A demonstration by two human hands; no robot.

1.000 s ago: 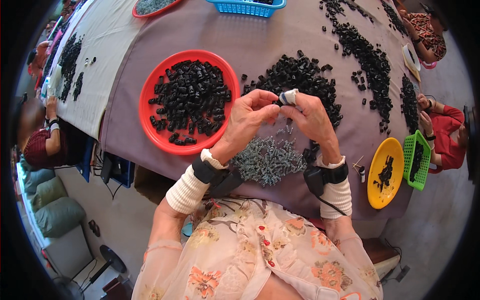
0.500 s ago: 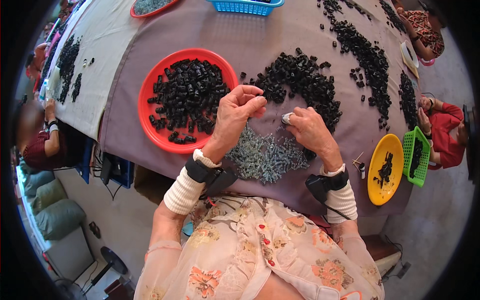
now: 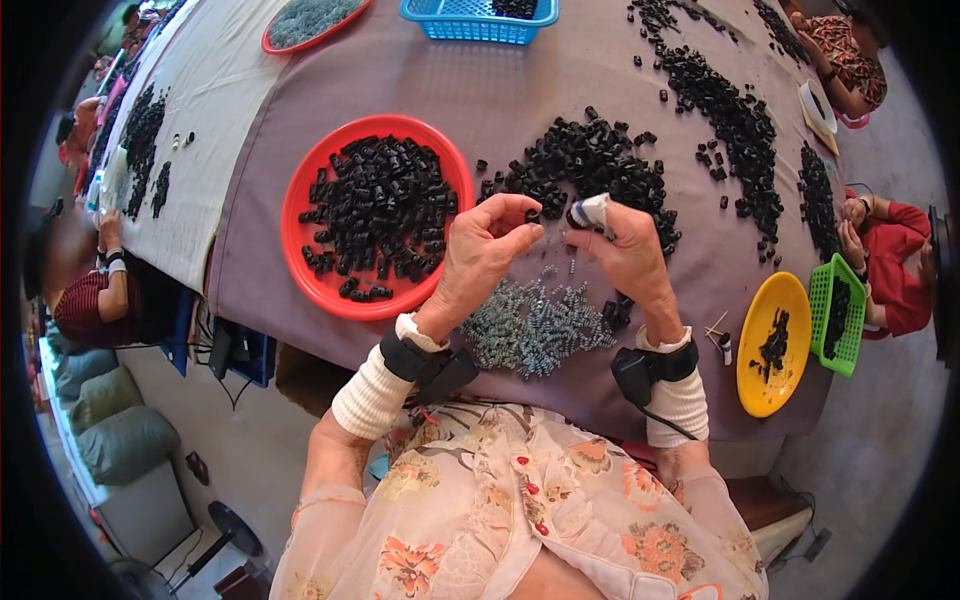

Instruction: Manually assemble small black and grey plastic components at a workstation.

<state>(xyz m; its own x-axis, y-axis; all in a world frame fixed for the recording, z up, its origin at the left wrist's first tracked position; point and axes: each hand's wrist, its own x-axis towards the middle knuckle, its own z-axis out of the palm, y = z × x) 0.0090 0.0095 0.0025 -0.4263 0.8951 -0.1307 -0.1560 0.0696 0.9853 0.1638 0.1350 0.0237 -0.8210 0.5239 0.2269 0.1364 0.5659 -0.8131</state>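
Thumb and forefinger of my left hand [image 3: 482,255] pinch a small black plastic part [image 3: 533,215]. Opposite it, my right hand [image 3: 632,255] has its fingers bent together, with a white wrap round one fingertip. What lies between those fingertips is too small to tell. The two hands are apart, above the table between a heap of small metal springs [image 3: 530,335] and a pile of loose black plastic parts [image 3: 600,155]. Left of my left hand stands a round red tray [image 3: 297,270] filled with similar black parts.
A yellow plate [image 3: 752,385] with black bits and a green basket [image 3: 823,355] are at the right edge. A blue basket [image 3: 480,30] and a red dish of springs [image 3: 310,22] stand far off. Other people sit at both sides beside more black parts [image 3: 735,130].
My right hand has moved up and its wrapped finger is raised. My left hand has shifted slightly down and still pinches at its fingertips. The view has tilted slightly.
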